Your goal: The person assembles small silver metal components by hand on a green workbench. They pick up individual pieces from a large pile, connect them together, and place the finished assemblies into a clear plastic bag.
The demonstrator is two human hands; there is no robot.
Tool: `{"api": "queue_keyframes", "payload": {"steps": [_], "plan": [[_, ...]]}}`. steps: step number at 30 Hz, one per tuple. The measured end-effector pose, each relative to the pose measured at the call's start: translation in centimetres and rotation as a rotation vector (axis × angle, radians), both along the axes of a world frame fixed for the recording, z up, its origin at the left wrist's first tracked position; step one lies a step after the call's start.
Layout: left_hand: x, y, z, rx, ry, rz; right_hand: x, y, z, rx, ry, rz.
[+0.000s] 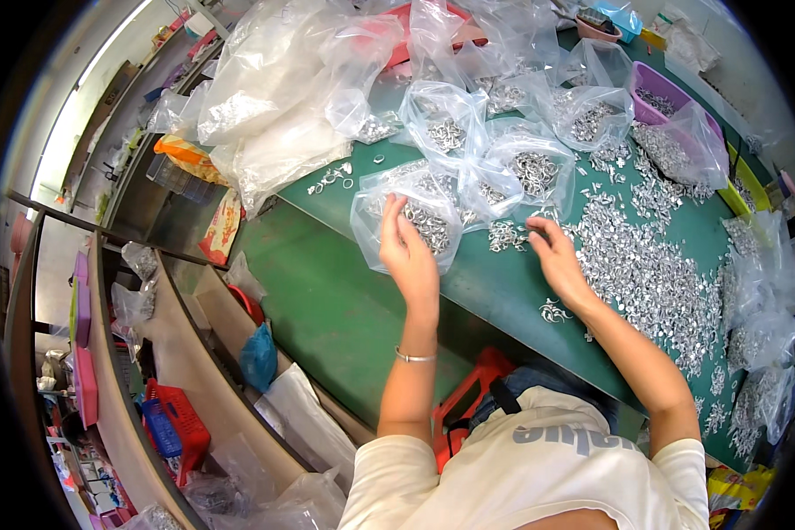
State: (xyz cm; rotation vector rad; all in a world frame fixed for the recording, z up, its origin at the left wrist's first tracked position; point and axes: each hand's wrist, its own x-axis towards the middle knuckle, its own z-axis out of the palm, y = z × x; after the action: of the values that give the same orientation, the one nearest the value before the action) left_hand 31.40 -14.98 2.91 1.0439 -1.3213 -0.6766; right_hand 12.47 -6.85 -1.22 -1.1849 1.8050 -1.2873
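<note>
My left hand [407,261] is over the near edge of an open clear plastic bag [368,231] of small silvery metal rings [429,228]. Its fingers stretch forward, and nothing shows in them. Beside a small heap of rings [506,236] on the green tabletop, my right hand [558,262] hovers with bent fingers held apart. No ring can be made out in it. More open bags stand just beyond: one bag [539,170] filled with rings, another bag [444,132] farther back. To the right of my right hand spreads a large loose pile of silvery pieces [649,274].
Large clear bags [274,79] cover the table's far left. A purple basket [649,81] and a yellow-green tray [744,185] stand at the far right. Filled bags line the right edge. Left of me are wooden shelf dividers [155,371] and a red basket [185,428].
</note>
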Motion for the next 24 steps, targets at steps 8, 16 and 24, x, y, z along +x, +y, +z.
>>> {"api": "queue_keyframes", "payload": {"steps": [8,16,24], "plan": [[-1.7,9.7,-7.2,-0.095,0.323,0.313,4.0,0.2,-1.2,-0.002,0.506,0.204],[-4.6,9.1,-7.6,0.038,0.551,0.195,5.2,-0.9,-1.5,-0.062,0.476,0.173],[-4.8,8.9,-7.4,0.079,0.626,0.170,4.3,-2.4,-1.5,-0.099,0.499,0.240]]}}
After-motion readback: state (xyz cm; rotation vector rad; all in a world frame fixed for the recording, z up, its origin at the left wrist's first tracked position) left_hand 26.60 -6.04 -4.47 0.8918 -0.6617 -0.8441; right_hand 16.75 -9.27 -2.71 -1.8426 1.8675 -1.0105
